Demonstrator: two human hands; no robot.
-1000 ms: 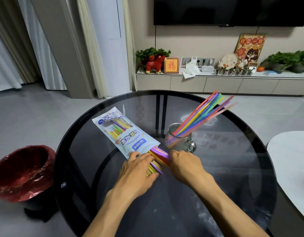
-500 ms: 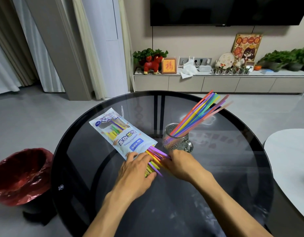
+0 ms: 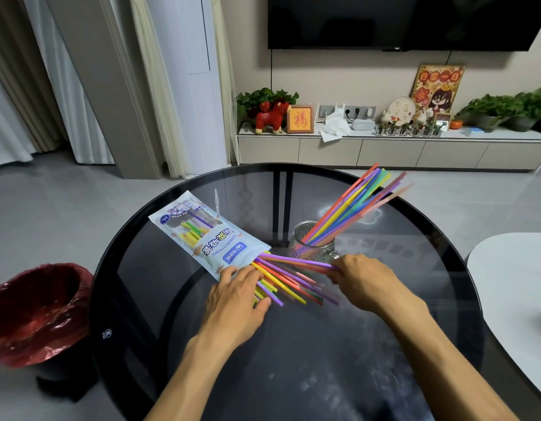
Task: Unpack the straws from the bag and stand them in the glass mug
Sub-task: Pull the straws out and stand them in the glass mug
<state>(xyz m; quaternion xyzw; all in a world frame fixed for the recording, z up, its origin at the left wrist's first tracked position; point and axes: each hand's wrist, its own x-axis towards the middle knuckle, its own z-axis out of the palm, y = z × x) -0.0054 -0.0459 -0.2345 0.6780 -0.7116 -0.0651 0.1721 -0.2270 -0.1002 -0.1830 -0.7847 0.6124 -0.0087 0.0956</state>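
Note:
A white and blue straw bag [image 3: 202, 235] lies on the round black glass table [image 3: 293, 344], its open end toward me. Several coloured straws [image 3: 286, 279] fan out of that end onto the glass. My left hand [image 3: 237, 296] lies on the bag's mouth and the nearest straw ends, fingers fairly straight. My right hand [image 3: 363, 279] pinches a few purple and orange straws [image 3: 296, 262] whose far ends are still at the bag. Just behind it stands the glass mug [image 3: 311, 246], with several straws [image 3: 354, 205] leaning in it to the right.
A bin lined with a red bag [image 3: 35, 311] stands on the floor left of the table. A white table edge [image 3: 515, 299] comes in at the right. A low TV cabinet with plants and ornaments [image 3: 384, 141] runs along the far wall.
My right hand has moved right and slightly up, drawing a few straws farther out of the bag. More straws now lie fanned on the glass. My left hand stays on the bag's mouth.

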